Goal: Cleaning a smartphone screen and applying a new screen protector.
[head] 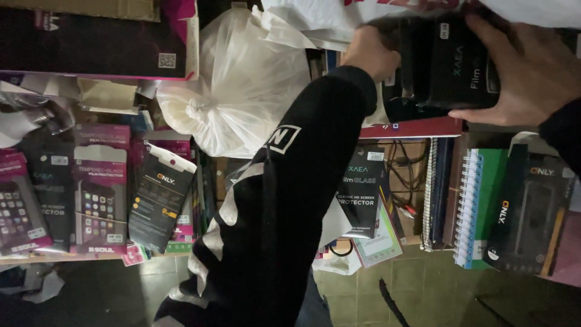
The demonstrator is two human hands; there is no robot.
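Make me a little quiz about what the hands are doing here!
1. True or false: both hands hold the stack of black packets.
2. What sits just left of the left hand? A) a knotted white plastic bag B) a red bucket C) a shoe
3. What colour is the cover of the spiral notebook under the right hand?

Key: 1 true; 2 A; 3 green.
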